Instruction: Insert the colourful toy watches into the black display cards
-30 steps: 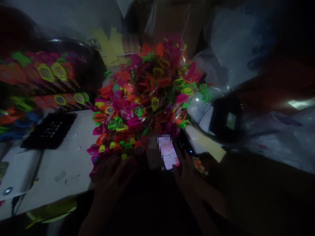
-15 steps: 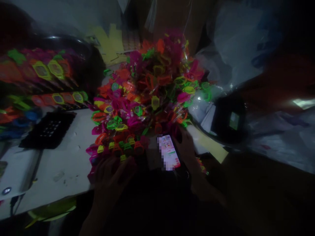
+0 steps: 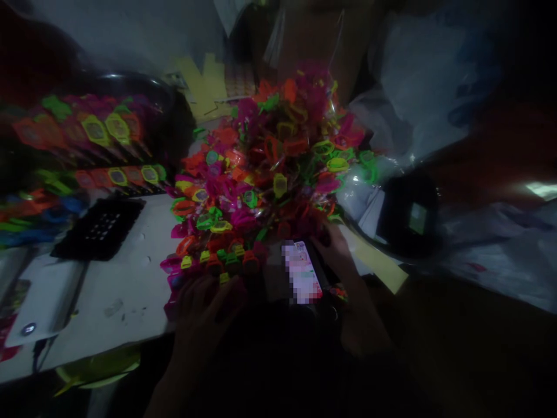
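Dim frame. Toy watch pile (image 3: 270,174) sits table (image 3: 122,296) centre, 12 o'clock of both hands. Left hand (image 3: 204,313) rests fingers spread on pile's near edge, nothing clamped. Right hand (image 3: 342,255) at 3 o'clock of lit phone (image 3: 302,271), touching pile edge; grip can't tell. Watches prob light, slick in plastic wrap, bendy straps, so take by case, not strap.

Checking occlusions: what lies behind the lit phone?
Behind the phone rises a heap of neon toy watches; the right hand reaches in beside it. The heap hides the table beneath.
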